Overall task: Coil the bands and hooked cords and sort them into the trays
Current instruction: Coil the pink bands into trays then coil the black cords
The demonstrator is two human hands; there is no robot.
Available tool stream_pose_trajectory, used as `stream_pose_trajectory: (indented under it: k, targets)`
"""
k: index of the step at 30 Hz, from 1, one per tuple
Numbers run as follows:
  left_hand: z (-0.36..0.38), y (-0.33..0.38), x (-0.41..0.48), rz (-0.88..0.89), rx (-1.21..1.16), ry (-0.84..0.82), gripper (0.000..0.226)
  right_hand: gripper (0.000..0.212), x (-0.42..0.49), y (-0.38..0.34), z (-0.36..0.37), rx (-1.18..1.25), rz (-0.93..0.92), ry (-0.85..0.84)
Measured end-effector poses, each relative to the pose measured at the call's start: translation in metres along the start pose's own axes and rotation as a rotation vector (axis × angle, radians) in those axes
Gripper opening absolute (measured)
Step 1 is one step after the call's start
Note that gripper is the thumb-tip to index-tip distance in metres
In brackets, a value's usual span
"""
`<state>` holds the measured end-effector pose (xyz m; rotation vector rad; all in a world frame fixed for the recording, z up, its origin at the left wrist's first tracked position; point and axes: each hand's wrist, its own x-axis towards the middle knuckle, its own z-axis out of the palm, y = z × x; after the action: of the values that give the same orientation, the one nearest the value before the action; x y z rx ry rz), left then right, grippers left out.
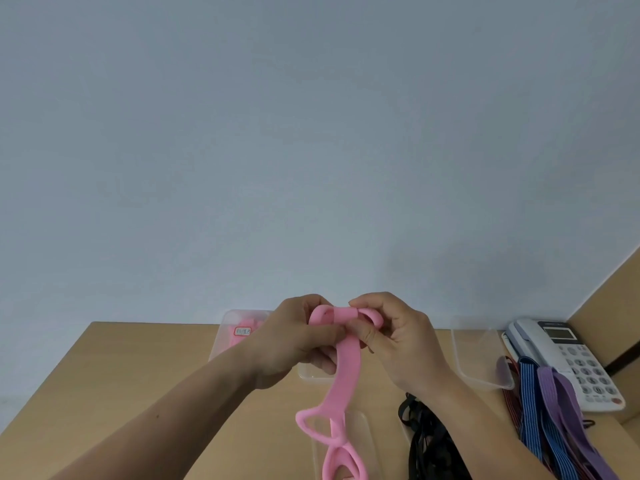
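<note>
A pink rubber band (pixel 347 368) with looped handle openings hangs between my hands above the desk. Its upper end is rolled into a small coil near my fingertips. My left hand (pixel 301 341) pinches the band just below the coil. My right hand (pixel 398 337) curls its fingers round the coil from the right. The band's lower loops dangle to the bottom edge of the view. A clear tray (pixel 221 341) with a pink label and pink bands inside stands behind my left hand. Another clear tray (pixel 485 362) stands at the right.
A pile of black cords (pixel 429 441) lies on the wooden desk (pixel 138 368) under my right forearm. Blue striped, red striped and purple bands (pixel 561 410) lie at the right beside a white desk phone (pixel 571 355). A third clear tray (pixel 360 431) sits near the front.
</note>
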<state>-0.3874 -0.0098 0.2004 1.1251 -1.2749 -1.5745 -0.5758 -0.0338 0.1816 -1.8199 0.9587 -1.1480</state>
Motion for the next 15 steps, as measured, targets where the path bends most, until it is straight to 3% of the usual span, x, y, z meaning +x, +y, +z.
stream_pose_trajectory:
  k: [3, 9, 15]
  targets:
    - [0.0017, 0.0024, -0.0013, -0.004, -0.069, 0.000, 0.035, 0.029, -0.0007, -0.0002, 0.0014, 0.007, -0.005, -0.007]
    - [0.0029, 0.0032, -0.0013, 0.074, -0.078, 0.077, 0.032, 0.023, -0.0013, -0.0013, -0.0003, 0.275, 0.139, -0.049]
    - [0.0073, -0.0027, -0.0009, 0.233, -0.003, 0.089, 0.022, 0.035, 0.0011, -0.0043, -0.0031, 0.321, 0.259, -0.054]
